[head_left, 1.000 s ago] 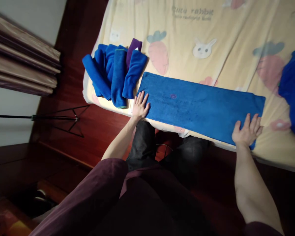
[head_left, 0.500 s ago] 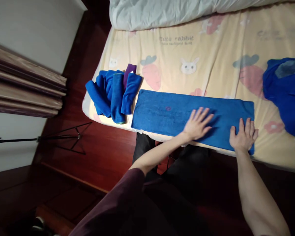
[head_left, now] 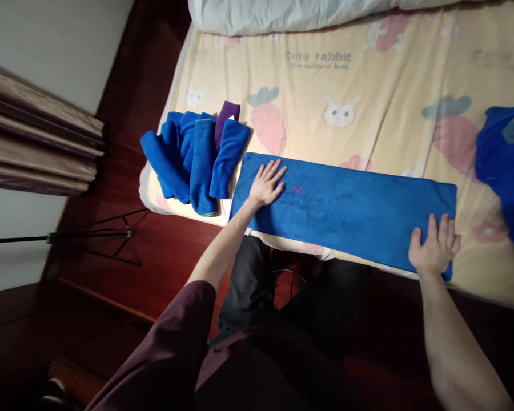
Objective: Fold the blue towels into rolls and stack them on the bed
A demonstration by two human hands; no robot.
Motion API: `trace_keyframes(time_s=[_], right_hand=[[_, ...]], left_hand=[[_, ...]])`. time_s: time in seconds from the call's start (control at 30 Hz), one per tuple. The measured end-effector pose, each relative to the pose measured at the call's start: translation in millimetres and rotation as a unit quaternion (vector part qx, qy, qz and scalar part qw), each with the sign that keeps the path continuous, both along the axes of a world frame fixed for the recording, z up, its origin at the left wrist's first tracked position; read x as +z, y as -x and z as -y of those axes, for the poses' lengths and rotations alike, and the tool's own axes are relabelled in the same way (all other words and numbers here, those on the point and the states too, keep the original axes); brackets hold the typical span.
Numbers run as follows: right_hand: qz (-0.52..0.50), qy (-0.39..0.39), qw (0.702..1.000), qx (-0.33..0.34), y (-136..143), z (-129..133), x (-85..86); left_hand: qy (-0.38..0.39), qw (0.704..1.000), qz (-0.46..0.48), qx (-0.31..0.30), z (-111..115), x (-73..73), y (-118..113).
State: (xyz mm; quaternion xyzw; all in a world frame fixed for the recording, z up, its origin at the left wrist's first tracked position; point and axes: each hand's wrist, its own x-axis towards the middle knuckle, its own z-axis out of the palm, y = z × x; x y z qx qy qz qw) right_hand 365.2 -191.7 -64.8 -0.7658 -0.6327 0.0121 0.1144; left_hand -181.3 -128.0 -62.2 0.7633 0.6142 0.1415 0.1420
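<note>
A blue towel (head_left: pixel 351 205), laid out as a long flat strip, runs along the front edge of the bed. Over its left end is my left hand (head_left: pixel 266 184), open with fingers spread. My right hand (head_left: pixel 434 246) rests flat on the towel's right end, fingers apart. Left of the strip lies a heap of rolled or folded blue towels (head_left: pixel 203 165), with a purple cloth (head_left: pixel 227 117) showing among them. A rumpled blue towel (head_left: pixel 508 171) is at the far right, partly cut off by the frame.
The bed sheet (head_left: pixel 308 114) is yellow with rabbit and carrot prints. A pale quilt (head_left: pixel 257 17) lies along the back. On the floor to the left stands a black tripod (head_left: pixel 124 234), below a striped curtain (head_left: pixel 38 137).
My left hand has slid left along the towel, from right of its middle to its left end. My right hand stays at the right end. The view has shifted slightly.
</note>
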Motion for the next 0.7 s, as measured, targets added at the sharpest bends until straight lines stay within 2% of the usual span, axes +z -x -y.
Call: trace_keyframes(time_s=[0.1, 0.2, 0.37, 0.47, 0.57, 0.63, 0.7], right_hand=[[0.001, -0.001, 1.0, 0.005, 2, 0, 1.5], [0.011, 0.0, 1.0, 0.006, 3, -1, 1.7], [0.031, 0.052, 0.998, 0.004, 2, 1, 8.2], [0.039, 0.077, 0.996, -0.016, 18, 0, 19.8], [0.032, 0.06, 0.998, -0.018, 72, -7, 35.0], [-0.007, 0.062, 0.995, 0.077, 134, -15, 44.2], [-0.07, 0.068, 0.978, 0.185, 207, -24, 50.1]], left_hand=[[-0.004, 0.996, 0.003, 0.093, -3, 0.3, 46], [-0.01, 0.992, 0.02, 0.126, -4, -3.6, 72], [-0.033, 0.989, 0.05, 0.139, -2, -9.8, 77], [-0.042, 0.986, 0.066, 0.148, -2, -10.6, 73], [-0.049, 0.983, 0.083, 0.155, -1, -10.5, 70], [-0.051, 0.981, 0.09, 0.164, -1, -9.7, 68], [-0.057, 0.981, 0.08, 0.17, 0, -8.0, 66]])
